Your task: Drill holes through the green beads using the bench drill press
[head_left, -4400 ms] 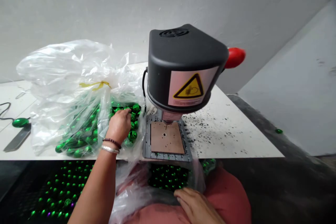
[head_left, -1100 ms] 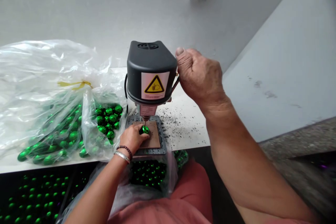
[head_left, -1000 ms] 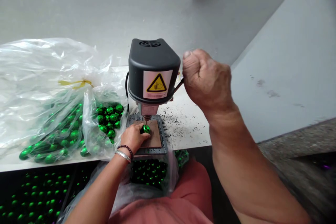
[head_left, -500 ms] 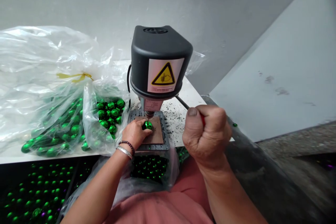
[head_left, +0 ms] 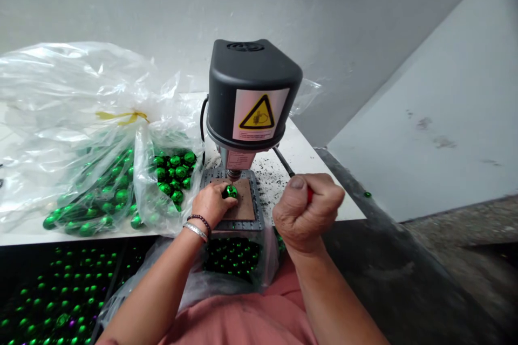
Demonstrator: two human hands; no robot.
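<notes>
A shiny green ball (head_left: 232, 192) sits on a brown board (head_left: 245, 206) on the base of a black drill press (head_left: 253, 73). Its near and left sides are held by the thumb and fingers of my left hand (head_left: 210, 204). The drill's chuck (head_left: 233, 174) is right above the ball, with a thin bit reaching down to its top; whether the bit is inside cannot be made out. My right hand (head_left: 305, 210) is wrapped in a fist round the red grip of the press's feed lever (head_left: 284, 163), to the right of the machine.
A clear plastic bag (head_left: 81, 91) of several green balls (head_left: 176, 172) lies left on the white table (head_left: 340, 206). Dark chips litter the tabletop around the base. Below the table edge are more green balls (head_left: 232, 256). One green ball (head_left: 367, 194) lies on the floor at right.
My right fist has moved slightly left and down with the lever. My left hand still holds the ball under the bit. The whole view has shifted a little.
</notes>
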